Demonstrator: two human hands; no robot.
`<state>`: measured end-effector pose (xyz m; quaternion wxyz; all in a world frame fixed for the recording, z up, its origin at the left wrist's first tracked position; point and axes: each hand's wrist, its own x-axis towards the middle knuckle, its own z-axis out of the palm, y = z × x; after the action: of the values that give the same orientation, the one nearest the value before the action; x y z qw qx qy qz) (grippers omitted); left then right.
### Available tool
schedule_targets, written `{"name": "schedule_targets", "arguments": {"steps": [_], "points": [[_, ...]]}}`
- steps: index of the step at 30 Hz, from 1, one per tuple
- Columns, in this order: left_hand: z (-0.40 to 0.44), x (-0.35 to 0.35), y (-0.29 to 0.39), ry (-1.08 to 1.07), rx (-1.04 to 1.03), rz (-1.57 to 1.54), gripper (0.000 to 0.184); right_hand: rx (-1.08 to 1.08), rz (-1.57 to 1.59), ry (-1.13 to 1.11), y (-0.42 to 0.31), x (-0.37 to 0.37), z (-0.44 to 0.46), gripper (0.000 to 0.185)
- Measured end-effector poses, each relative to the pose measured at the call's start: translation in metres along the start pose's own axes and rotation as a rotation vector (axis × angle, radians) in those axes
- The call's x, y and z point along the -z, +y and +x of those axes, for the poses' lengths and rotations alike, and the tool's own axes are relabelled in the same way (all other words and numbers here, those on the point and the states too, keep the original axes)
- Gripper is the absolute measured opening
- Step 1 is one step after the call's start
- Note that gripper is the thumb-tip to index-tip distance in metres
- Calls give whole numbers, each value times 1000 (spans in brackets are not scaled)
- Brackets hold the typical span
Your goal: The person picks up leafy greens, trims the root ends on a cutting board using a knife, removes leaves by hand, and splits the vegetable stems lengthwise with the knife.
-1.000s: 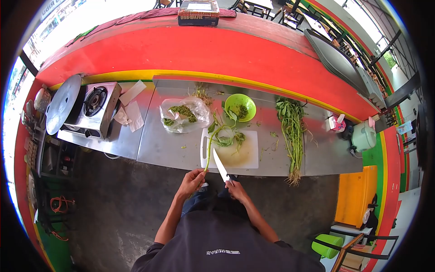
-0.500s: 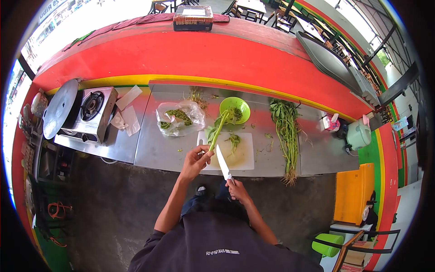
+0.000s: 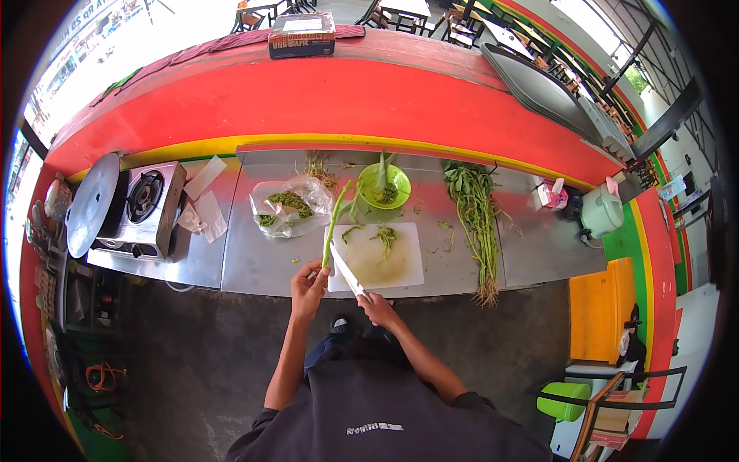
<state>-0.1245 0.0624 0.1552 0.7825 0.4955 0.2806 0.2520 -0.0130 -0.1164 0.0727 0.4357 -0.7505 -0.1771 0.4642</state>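
My left hand point(image 3: 309, 288) pinches the lower end of a long green leafy-vegetable stalk point(image 3: 332, 225), which points up and away from me. In my right hand point(image 3: 379, 309) is a knife point(image 3: 348, 272), its pale blade slanting up-left with the tip close to the stalk. Just beyond lies a white cutting board point(image 3: 408, 258) bearing small green cuttings point(image 3: 386, 239). A lime-green bowl point(image 3: 402, 186) behind the board contains chopped greens, with a blurred green piece point(image 3: 382, 168) above or in it. Whether the blade touches the stalk I cannot tell.
Left of the board sits a clear plastic bag point(image 3: 302, 222) of chopped greens. A bundle of rooted leafy greens point(image 3: 479, 231) lies to the right. A gas stove point(image 3: 145, 202) stands at the counter's left end, a pale green appliance point(image 3: 602, 209) at its right. A red wall point(image 3: 346, 100) runs behind.
The stalk has swung more upright and moved left with my left hand. My right hand and the knife have shifted left too. A blurred green piece now shows at the bowl. The whole view has shifted slightly.
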Motion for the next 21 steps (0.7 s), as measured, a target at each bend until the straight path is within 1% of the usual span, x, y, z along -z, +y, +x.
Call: {"name": "schedule_targets", "arguments": {"steps": [1,2,3,5,6,8,9,11,12,13,15,16,17,19,21], "points": [[-3,4,-4,36,43,46,26,52,-102,7,4,-3,9,41],[-7,6,-7,39,42,46,26,203,-307,172,40,-12,34,44],[-11,8,-9,58,54,57,26,205,-310,167,54,-13,43,44],[-18,15,-14,89,61,67,27,296,-477,312,67,-12,52,44],[-22,16,-16,103,79,79,28,302,-481,302,68,-9,51,44],[-30,19,-19,124,133,82,29,197,-384,398,73,1,47,42],[-32,22,-23,133,133,79,29,198,-388,391,77,7,45,42],[-35,28,-37,52,218,144,28,80,-254,462,88,22,46,40],[-36,29,-42,54,217,142,28,106,-205,510,98,28,47,40],[-38,27,-47,36,239,144,26,107,-206,511,88,34,38,40],[-41,23,-54,11,259,147,26,-78,-122,506,83,46,21,44],[-41,21,-57,7,306,136,26,100,-144,571,90,47,21,39],[-42,19,-59,2,352,126,28,100,-142,578,96,49,19,39],[-40,19,-69,-28,341,166,30,-112,98,484,69,50,-9,35],[-36,22,-83,-85,294,310,29,-102,152,463,66,48,-21,35]]}}
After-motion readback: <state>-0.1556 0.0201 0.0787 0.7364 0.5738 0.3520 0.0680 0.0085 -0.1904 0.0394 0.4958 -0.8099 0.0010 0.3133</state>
